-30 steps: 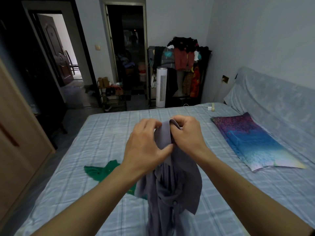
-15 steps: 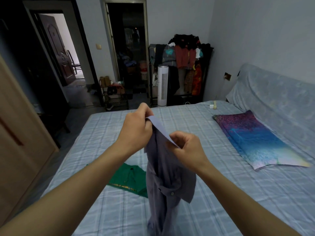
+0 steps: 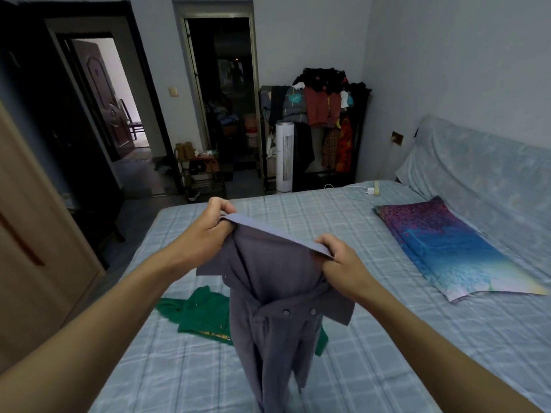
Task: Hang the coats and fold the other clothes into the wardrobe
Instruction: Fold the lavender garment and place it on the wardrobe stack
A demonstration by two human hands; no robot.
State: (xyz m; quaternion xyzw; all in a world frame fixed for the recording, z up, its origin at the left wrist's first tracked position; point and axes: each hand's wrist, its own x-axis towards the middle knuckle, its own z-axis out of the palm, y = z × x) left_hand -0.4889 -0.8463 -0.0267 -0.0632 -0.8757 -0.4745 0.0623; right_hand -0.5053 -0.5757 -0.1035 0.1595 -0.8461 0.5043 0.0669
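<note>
**A:** What are the grips doing?

**B:** The left grip (image 3: 210, 231) is clamped on one end of the collar of the grey shirt (image 3: 268, 296), fingers curled. The right grip (image 3: 343, 263) pinches the other end, at 4 o'clock from the left.

**A:** And the shirt itself?

**B:** It hangs from both, above the bed (image 3: 387, 353). A green garment (image 3: 202, 314) lies at its 8 o'clock.

**A:** Different from half a second ago?

**B:** Yes. The grips sat close together. Now they are well apart, with the collar stretched between them.
</note>
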